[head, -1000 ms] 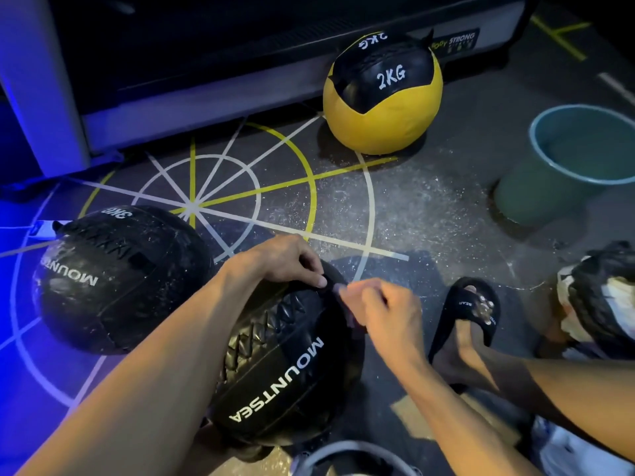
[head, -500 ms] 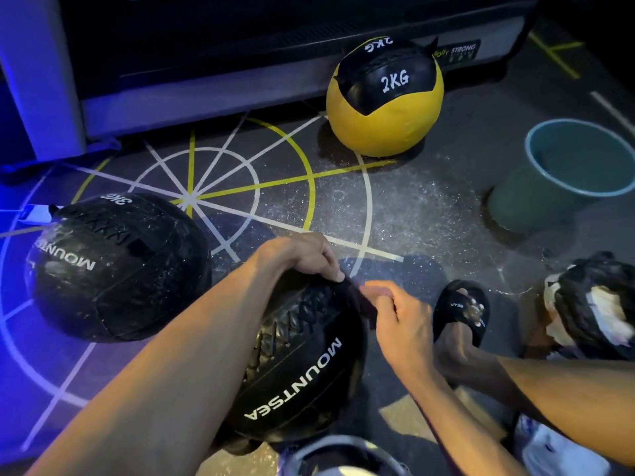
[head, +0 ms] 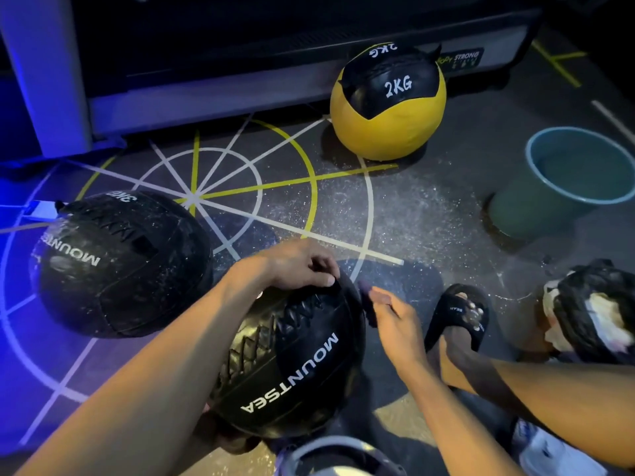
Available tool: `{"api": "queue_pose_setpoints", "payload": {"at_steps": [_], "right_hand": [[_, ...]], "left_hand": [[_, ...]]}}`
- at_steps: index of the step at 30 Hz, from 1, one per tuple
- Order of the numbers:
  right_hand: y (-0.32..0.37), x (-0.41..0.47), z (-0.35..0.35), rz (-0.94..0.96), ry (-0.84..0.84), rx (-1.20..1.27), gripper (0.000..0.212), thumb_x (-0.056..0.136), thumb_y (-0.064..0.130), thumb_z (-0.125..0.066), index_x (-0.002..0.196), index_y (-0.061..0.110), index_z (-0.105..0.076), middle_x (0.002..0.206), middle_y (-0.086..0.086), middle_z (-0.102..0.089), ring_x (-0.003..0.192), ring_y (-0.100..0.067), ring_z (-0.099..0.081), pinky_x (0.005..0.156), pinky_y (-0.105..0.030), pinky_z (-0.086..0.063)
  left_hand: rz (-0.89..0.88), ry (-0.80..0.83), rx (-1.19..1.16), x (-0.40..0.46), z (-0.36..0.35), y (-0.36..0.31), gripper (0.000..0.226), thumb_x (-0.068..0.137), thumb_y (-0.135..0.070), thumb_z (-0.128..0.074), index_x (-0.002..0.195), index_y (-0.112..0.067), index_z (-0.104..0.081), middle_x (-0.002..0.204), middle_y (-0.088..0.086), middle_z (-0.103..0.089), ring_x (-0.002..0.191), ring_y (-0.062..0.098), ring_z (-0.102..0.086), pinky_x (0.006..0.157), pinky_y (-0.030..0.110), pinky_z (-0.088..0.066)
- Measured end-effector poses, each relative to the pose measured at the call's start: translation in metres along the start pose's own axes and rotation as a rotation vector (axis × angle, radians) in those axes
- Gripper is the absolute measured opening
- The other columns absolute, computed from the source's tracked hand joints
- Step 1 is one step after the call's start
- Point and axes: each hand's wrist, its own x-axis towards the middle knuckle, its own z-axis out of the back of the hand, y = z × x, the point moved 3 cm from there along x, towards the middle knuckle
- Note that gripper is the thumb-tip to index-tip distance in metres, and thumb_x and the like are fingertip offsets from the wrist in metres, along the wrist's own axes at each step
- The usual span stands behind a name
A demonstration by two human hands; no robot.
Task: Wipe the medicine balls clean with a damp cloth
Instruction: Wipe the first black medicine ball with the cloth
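While the left hand [head: 299, 264] grips the black Mountsea medicine ball [head: 292, 359], steady it. The right hand [head: 395, 317] pinches a dark cloth [head: 366, 300]; wipe the seams firmly.

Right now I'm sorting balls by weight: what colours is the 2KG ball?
Yellow with black panels, clearest in the head view.

A gym: medicine balls [head: 388, 101] on a floor [head: 412, 214] with painted agility lines.

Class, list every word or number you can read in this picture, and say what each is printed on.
"MOUNTSEA": near black leather medicine ball
"MOUNT...", cut off, and "3KG", upside down: left black medicine ball
"2KG", twice: yellow and black medicine ball
"STRONG": grey machine base; smaller print blurred
"BEAR": black slide sandal
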Motion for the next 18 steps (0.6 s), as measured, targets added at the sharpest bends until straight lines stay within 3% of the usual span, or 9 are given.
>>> {"api": "queue_pose_setpoints", "payload": {"at_steps": [2, 4, 6, 8, 10, 12, 15, 18], "right_hand": [[0.009, -0.008, -0.011, 0.084, 0.065, -0.087, 0.031, 0.105, 0.01, -0.052, 0.126, 0.022, -0.071, 0.117, 0.017, -0.07, 0.11, -0.001, -0.061, 0.092, -0.004, -0.041], [0.019, -0.015, -0.019, 0.137, 0.096, -0.103, 0.038, 0.105, 0.008, -0.049, 0.137, 0.022, -0.064, 0.128, 0.018, -0.064, 0.113, 0.01, -0.059, 0.102, -0.007, -0.04], [0.022, -0.021, -0.026, 0.16, 0.105, -0.1, 0.044, 0.105, 0.006, -0.047, 0.141, 0.029, -0.06, 0.131, 0.026, -0.059, 0.109, 0.027, -0.052, 0.104, -0.005, -0.038], [0.022, -0.027, -0.031, 0.166, 0.07, -0.107, 0.045, 0.104, 0.006, -0.048, 0.14, 0.03, -0.061, 0.126, 0.026, -0.06, 0.102, 0.033, -0.049, 0.102, -0.003, -0.038], [0.029, -0.038, -0.038, 0.199, 0.036, -0.105, 0.042, 0.103, 0.008, -0.051, 0.136, 0.029, -0.065, 0.122, 0.028, -0.062, 0.101, 0.033, -0.049, 0.104, -0.011, -0.042], [0.046, -0.052, -0.046, 0.338, 0.079, -0.128, 0.035, 0.103, 0.011, -0.054, 0.129, 0.028, -0.07, 0.12, 0.032, -0.062, 0.108, 0.029, -0.05, 0.1, -0.006, -0.04], [0.055, -0.053, -0.051, 0.581, 0.157, -0.238, 0.031, 0.104, 0.016, -0.053, 0.129, 0.02, -0.071, 0.132, 0.017, -0.065, 0.126, 0.01, -0.055, 0.107, -0.011, -0.04], [0.045, -0.019, -0.032, 0.365, 0.089, -0.309, 0.037, 0.104, 0.012, -0.049, 0.131, 0.026, -0.069, 0.132, 0.019, -0.064, 0.124, -0.004, -0.061, 0.102, -0.006, -0.038]], "left_hand": [[-0.057, -0.157, 0.073, -0.032, -0.013, 0.004, 0.026, 0.095, -0.049, -0.066, 0.118, -0.038, -0.073, 0.133, -0.008, -0.058, 0.124, 0.011, -0.05, 0.106, 0.031, -0.036], [0.025, -0.371, 0.186, -0.067, -0.036, 0.015, 0.041, 0.093, -0.066, -0.047, 0.123, -0.049, -0.069, 0.144, -0.011, -0.051, 0.133, 0.016, -0.043, 0.112, 0.041, -0.035], [0.103, -0.527, 0.198, -0.09, -0.063, 0.024, 0.047, 0.095, -0.069, -0.036, 0.131, -0.054, -0.062, 0.151, -0.014, -0.048, 0.143, 0.018, -0.038, 0.118, 0.045, -0.03], [0.098, -0.633, 0.125, -0.097, -0.086, 0.03, 0.044, 0.1, -0.063, -0.036, 0.135, -0.053, -0.06, 0.156, -0.014, -0.046, 0.15, 0.017, -0.032, 0.124, 0.043, -0.017], [0.077, -0.696, 0.091, -0.096, -0.098, 0.034, 0.041, 0.101, -0.059, -0.04, 0.135, -0.052, -0.061, 0.157, -0.014, -0.045, 0.152, 0.016, -0.03, 0.125, 0.044, -0.011], [0.054, -0.731, 0.09, -0.094, -0.102, 0.036, 0.039, 0.1, -0.058, -0.044, 0.133, -0.051, -0.063, 0.156, -0.015, -0.046, 0.152, 0.015, -0.03, 0.125, 0.047, -0.014], [0.042, -0.758, 0.043, -0.095, -0.102, 0.038, 0.036, 0.098, -0.059, -0.046, 0.126, -0.049, -0.067, 0.155, -0.018, -0.046, 0.151, 0.012, -0.03, 0.125, 0.046, -0.013], [0.031, -0.772, 0.03, -0.096, -0.104, 0.033, 0.035, 0.098, -0.059, -0.047, 0.124, -0.05, -0.067, 0.154, -0.019, -0.047, 0.151, 0.011, -0.03, 0.125, 0.04, -0.008]]}}
